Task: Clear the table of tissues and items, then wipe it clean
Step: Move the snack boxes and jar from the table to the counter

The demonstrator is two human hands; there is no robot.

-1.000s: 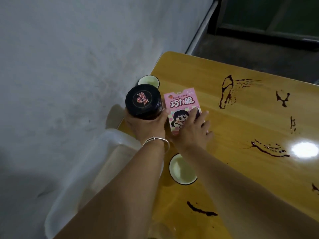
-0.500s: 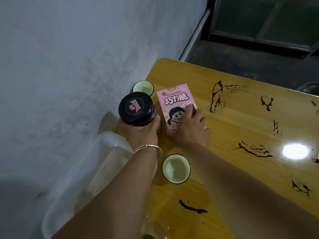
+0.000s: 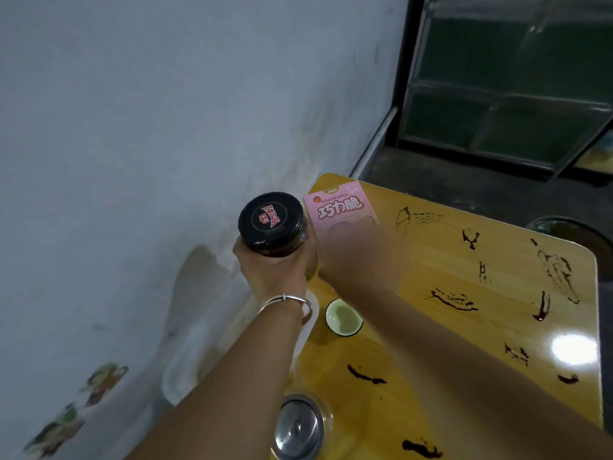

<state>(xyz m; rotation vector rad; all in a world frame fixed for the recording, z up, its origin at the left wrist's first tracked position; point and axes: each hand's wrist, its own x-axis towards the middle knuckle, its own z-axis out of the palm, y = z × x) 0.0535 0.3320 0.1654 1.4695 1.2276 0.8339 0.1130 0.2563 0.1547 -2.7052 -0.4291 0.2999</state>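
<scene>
Mid-frame, the left hand (image 3: 268, 270), a bracelet (image 3: 288, 300) on its wrist, curls its fingers round a black-lidded jar (image 3: 272, 224) and holds it upright at the table's left edge. Just right of it, the right hand (image 3: 348, 257) lies against the lower part of a pink box (image 3: 338, 207); motion blur hides its fingers, so its grip cannot be told. The yellow table (image 3: 431, 260) bears dark stains (image 3: 454, 298), a small cup (image 3: 343, 317) between the forearms, and a metal lid (image 3: 298, 426) at bottom centre.

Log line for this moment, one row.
left hand grips jar | right hand on pink box, blurred | cup, stains on table
</scene>
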